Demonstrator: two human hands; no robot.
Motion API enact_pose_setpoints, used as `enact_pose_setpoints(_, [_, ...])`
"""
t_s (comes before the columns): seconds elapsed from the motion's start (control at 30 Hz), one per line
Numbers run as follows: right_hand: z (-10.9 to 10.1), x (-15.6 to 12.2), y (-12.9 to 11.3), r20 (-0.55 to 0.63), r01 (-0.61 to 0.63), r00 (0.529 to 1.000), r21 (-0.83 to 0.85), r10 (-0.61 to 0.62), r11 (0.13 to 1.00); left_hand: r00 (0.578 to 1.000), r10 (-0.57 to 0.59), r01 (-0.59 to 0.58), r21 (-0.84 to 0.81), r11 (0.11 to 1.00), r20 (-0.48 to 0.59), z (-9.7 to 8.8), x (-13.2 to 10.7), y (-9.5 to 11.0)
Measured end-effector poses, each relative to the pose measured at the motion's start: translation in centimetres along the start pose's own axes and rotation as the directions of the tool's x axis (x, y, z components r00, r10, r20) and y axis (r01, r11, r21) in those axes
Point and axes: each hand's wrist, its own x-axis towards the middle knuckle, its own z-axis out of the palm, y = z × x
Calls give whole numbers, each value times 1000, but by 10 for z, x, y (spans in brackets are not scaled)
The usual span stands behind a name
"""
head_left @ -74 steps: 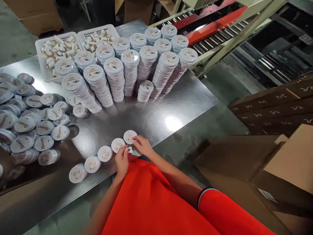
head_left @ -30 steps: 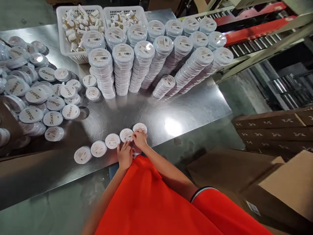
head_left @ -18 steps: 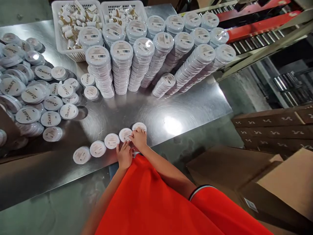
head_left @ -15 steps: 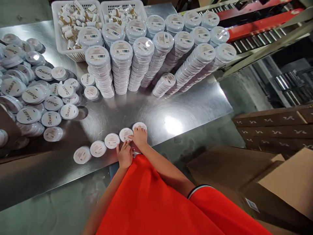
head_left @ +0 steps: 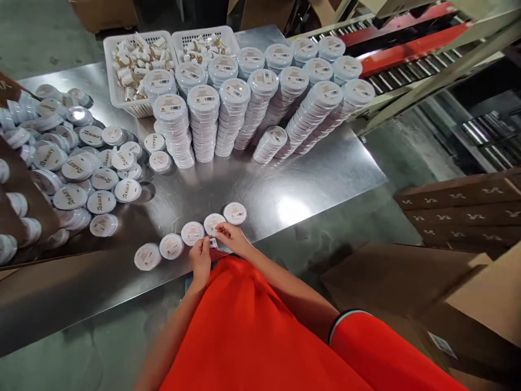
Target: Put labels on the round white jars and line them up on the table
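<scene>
Along the front of the metal table, several round white tubs with printed labels stand in a slanting row, among them a tub (head_left: 192, 233) left of my hands and a tub (head_left: 235, 213) at the right end. My left hand (head_left: 201, 259) is closed at the row's near side, its fingertips at a small strip of printed labels (head_left: 214, 243). My right hand (head_left: 234, 239) is pinched just above the near edge of another tub (head_left: 213, 221), close to my left fingertips. Whatever its fingers hold is too small to make out.
Tall stacks of white tubs (head_left: 203, 122) stand at the back of the metal table (head_left: 260, 190). Loose tubs (head_left: 71, 196) heap at left beside a cardboard box (head_left: 24, 187). Two white baskets (head_left: 109, 70) hold small bottles. Cartons (head_left: 459, 212) and an open box (head_left: 378, 271) are at right.
My right hand has come off the tub at the row's right end and moved left, beside my left hand. The label strip now shows between the hands. The view has shifted slightly.
</scene>
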Motion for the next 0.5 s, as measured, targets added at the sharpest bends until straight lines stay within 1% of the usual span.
enact_pose_setpoints(0.03, [7, -7, -2, 36, -3, 999, 112, -1, 994, 1000, -10, 10, -14, 1000, 1, -5, -2, 1])
enact_pose_setpoints(0.07, [15, -14, -4, 52, -16, 999, 189, 7, 982, 1000, -14, 14, -23, 1000, 8, -10, -4, 2])
enact_pose_setpoints(0.13, [28, -22, -9, 25, -32, 999, 256, 27, 966, 999, -8, 11, -73, 997, 44, -18, -7, 1])
enact_pose_setpoints(0.23, [42, -27, -14, -48, -31, 998, 249, 44, 968, 994, 5, 20, -223, 975, 109, -29, -10, -2])
enact_pose_setpoints(0.3, [46, -29, -16, -53, -34, 997, 227, 48, 973, 989, -25, 69, -301, 951, 148, -35, -11, -5])
enact_pose_setpoints(0.4, [49, -33, -21, -55, -53, 996, 188, 64, 981, 969, -96, 171, -342, 924, 227, -41, -11, -7])
enact_pose_setpoints(0.5, [55, -36, -27, -83, -76, 993, 121, 86, 990, 960, -116, 199, -330, 923, 256, -46, -11, -9])
